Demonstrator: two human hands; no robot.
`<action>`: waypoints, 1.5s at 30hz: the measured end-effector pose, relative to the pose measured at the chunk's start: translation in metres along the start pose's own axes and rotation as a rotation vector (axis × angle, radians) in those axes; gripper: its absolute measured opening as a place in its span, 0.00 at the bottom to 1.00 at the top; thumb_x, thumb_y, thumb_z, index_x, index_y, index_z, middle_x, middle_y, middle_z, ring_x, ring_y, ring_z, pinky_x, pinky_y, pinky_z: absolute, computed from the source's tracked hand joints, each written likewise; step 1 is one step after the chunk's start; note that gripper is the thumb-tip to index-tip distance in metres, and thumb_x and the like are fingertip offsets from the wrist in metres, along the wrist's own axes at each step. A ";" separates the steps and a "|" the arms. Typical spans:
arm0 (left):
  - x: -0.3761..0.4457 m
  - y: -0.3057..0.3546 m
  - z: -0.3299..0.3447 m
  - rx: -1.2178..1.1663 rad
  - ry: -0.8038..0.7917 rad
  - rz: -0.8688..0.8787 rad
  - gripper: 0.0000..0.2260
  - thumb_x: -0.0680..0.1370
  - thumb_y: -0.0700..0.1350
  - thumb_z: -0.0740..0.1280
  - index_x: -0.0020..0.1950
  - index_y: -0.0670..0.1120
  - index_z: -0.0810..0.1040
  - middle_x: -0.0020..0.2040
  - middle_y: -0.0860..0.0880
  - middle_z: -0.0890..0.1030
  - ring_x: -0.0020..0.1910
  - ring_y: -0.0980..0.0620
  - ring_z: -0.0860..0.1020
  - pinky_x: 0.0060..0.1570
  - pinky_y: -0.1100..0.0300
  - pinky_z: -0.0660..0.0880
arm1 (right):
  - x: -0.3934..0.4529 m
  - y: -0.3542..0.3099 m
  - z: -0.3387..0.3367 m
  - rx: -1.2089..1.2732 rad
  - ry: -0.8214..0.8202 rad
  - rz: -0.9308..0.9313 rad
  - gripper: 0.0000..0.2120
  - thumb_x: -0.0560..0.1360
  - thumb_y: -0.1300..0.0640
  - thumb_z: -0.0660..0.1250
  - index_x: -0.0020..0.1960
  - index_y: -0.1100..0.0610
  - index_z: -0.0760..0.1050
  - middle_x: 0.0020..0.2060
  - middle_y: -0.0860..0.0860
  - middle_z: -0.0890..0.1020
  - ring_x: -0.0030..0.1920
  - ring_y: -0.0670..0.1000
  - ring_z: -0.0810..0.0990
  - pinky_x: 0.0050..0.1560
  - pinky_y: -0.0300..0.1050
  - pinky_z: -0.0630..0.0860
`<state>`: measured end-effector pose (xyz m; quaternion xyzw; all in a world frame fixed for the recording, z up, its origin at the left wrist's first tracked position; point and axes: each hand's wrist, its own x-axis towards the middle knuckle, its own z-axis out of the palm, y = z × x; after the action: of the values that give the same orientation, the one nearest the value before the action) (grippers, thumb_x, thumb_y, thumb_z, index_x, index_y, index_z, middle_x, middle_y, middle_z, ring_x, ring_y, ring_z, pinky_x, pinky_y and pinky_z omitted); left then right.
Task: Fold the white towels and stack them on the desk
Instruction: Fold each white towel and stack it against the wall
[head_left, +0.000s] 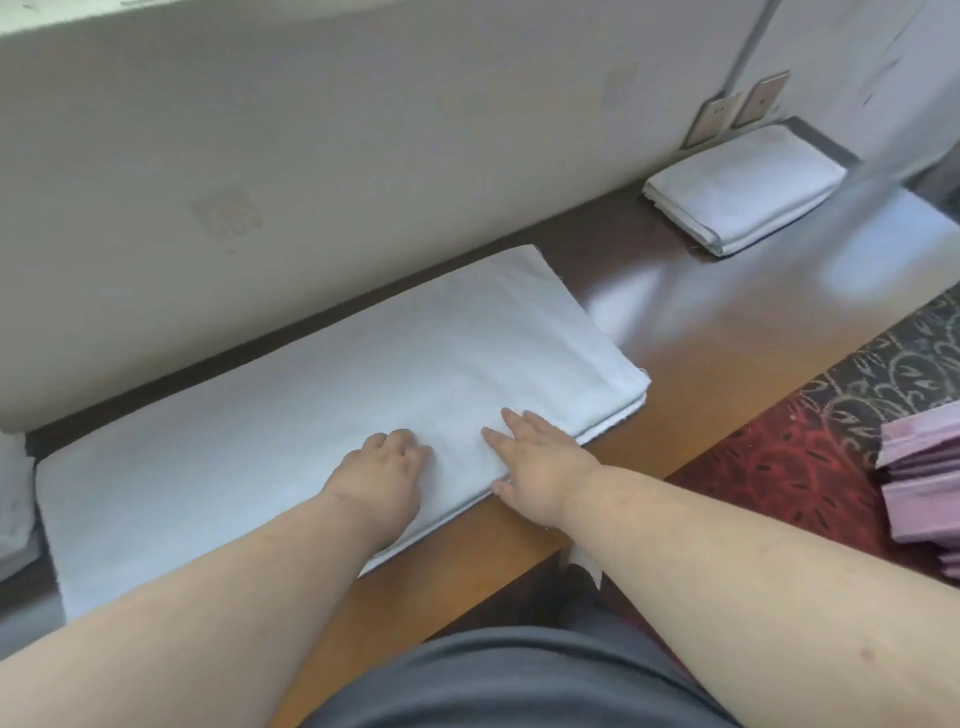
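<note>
Two white towels were in plain sight on the counter (727, 332): one long towel (291, 415) lay flat in a doubled strip along the wall (311, 156), and one folded towel (743, 187) sat well apart at the far right end, just below two wall sockets (737, 106). Two bare hands rested on the near edge of the long towel. The left hand (382, 467) had its fingers curled down into the cloth, though whether that grip actually pinched a layer could not be told. The right hand (540, 462) lay flat with fingers spread, its grip open and pressing on the cloth. At the left edge a bit of white fabric (13, 493) was cut off by the frame, too little to identify. On the right, a pile of purple cloths (922, 478) was also cut off, above a patterned carpet (810, 457). Part of the frame's upper right was blurred.
</note>
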<state>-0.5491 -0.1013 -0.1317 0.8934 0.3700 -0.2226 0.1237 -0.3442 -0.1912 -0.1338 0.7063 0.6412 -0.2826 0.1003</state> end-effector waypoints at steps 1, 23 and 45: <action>0.009 0.009 0.000 -0.010 0.008 -0.008 0.21 0.80 0.49 0.57 0.73 0.52 0.62 0.72 0.49 0.61 0.68 0.46 0.63 0.63 0.53 0.68 | 0.000 0.019 -0.004 -0.033 -0.013 0.020 0.32 0.80 0.40 0.56 0.80 0.46 0.49 0.79 0.50 0.49 0.78 0.56 0.50 0.76 0.55 0.54; 0.309 0.095 -0.087 -0.115 0.140 -0.274 0.34 0.77 0.69 0.43 0.78 0.56 0.37 0.79 0.50 0.35 0.77 0.43 0.35 0.70 0.37 0.37 | 0.070 0.162 -0.008 -0.138 0.062 -0.175 0.32 0.77 0.33 0.39 0.75 0.39 0.28 0.69 0.41 0.23 0.68 0.47 0.19 0.71 0.57 0.26; -0.085 -0.111 0.093 -0.318 0.072 -0.860 0.32 0.78 0.66 0.42 0.79 0.57 0.37 0.80 0.48 0.38 0.78 0.45 0.39 0.75 0.44 0.44 | 0.064 0.026 -0.073 -0.461 -0.054 0.294 0.22 0.73 0.53 0.57 0.67 0.54 0.65 0.61 0.53 0.69 0.62 0.58 0.70 0.59 0.54 0.70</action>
<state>-0.7107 -0.1114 -0.1772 0.6358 0.7408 -0.1630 0.1428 -0.2980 -0.1039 -0.1132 0.7426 0.5763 -0.1302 0.3153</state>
